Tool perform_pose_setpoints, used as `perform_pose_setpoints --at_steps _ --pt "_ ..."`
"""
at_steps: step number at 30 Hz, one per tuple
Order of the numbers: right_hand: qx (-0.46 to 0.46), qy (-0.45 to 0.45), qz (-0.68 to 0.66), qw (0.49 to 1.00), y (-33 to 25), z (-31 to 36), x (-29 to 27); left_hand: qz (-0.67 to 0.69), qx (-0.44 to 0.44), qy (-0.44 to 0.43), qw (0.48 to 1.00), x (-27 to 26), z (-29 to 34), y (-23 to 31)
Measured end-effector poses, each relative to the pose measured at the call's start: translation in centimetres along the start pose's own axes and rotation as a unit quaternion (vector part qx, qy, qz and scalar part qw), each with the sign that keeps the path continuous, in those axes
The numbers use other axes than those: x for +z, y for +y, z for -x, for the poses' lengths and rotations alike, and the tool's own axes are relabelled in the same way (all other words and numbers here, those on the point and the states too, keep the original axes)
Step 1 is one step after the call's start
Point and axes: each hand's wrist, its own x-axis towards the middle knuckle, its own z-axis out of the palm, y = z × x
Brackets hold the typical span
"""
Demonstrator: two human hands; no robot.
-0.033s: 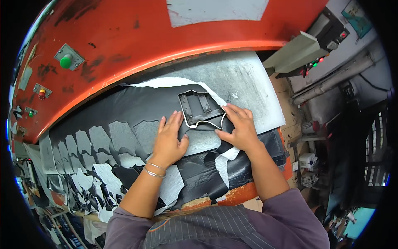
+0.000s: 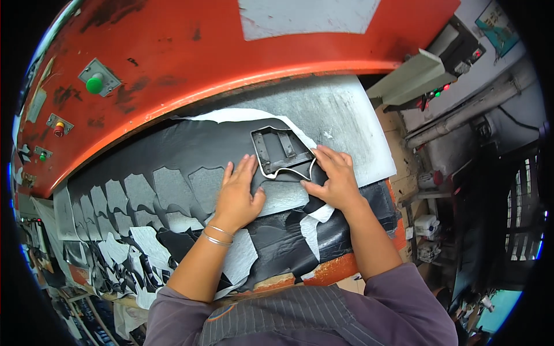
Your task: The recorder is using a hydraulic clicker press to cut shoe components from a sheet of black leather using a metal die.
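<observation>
A metal cutting die [image 2: 283, 155] with a pale cutting edge and dark cross bars rests on a sheet of black leather-like material [image 2: 167, 141]. My left hand [image 2: 238, 193] lies with fingers stretched on the sheet, just left of the die. At the die's right side is my right hand [image 2: 336, 179], its fingertips by the upper right corner and its thumb by the lower one, spread apart. Left of my left hand, a row of cut-out gaps [image 2: 171, 189] in the sheet shows the grey surface beneath. The tips of my right fingers partly cover the die's right edge.
An orange press beam [image 2: 173, 63] spans the far side, bearing a green button [image 2: 94, 85] and a red one [image 2: 59, 129]. Black and white scraps [image 2: 151, 249] pile up at the near left. A grey control arm [image 2: 412, 75] juts in at the right.
</observation>
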Motion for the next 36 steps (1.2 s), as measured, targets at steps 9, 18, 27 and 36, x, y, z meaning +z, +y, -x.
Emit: perform_pose_setpoints --at_steps 9,18,27,36 --pt "0.017 -0.052 0.076 0.996 -0.8 0.9 0.2 0.071 0.001 -0.021 0.997 -0.8 3.1 -1.9" --pt "-0.085 0.043 -0.099 0.991 -18.6 -1.5 2.0 0.256 -0.224 0.474 0.812 -22.9 19.1 -21.9" --pt "-0.065 0.096 -0.096 0.989 -32.5 -13.8 5.8 0.073 -0.270 0.566 0.775 -40.0 22.4 -30.3" --pt "-0.036 -0.345 -0.016 0.938 -23.9 5.3 0.5 0.171 -0.329 0.192 0.908 -20.5 27.9 -12.5"
